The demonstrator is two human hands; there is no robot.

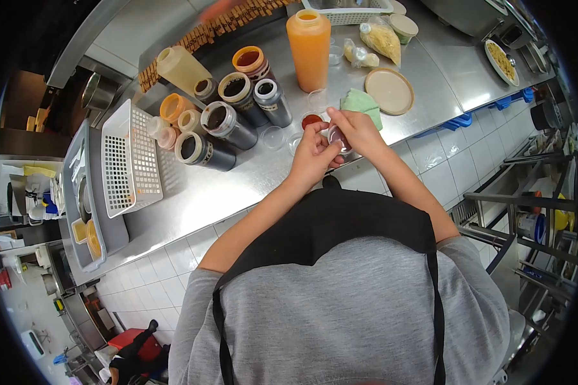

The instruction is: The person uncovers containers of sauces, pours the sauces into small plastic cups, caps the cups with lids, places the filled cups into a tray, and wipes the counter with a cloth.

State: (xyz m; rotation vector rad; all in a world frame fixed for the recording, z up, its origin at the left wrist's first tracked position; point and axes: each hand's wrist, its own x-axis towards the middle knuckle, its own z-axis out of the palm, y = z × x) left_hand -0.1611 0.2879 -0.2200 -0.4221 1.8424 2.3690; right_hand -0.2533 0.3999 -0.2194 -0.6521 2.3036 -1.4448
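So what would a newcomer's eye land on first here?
Probably the tall orange bottle, upright on the steel counter. Next, the cluster of dark-filled bottles to its left. Then the left hand and right hand, together holding a small clear cup at the counter's near edge.

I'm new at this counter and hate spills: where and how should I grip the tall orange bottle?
Best, I'd judge, around the middle of the orange bottle, coming from the near side, above the clear cup by its base. It stands upright with a tall, broad body below a narrower neck; the mouth looks uncapped, so avoid tipping it.
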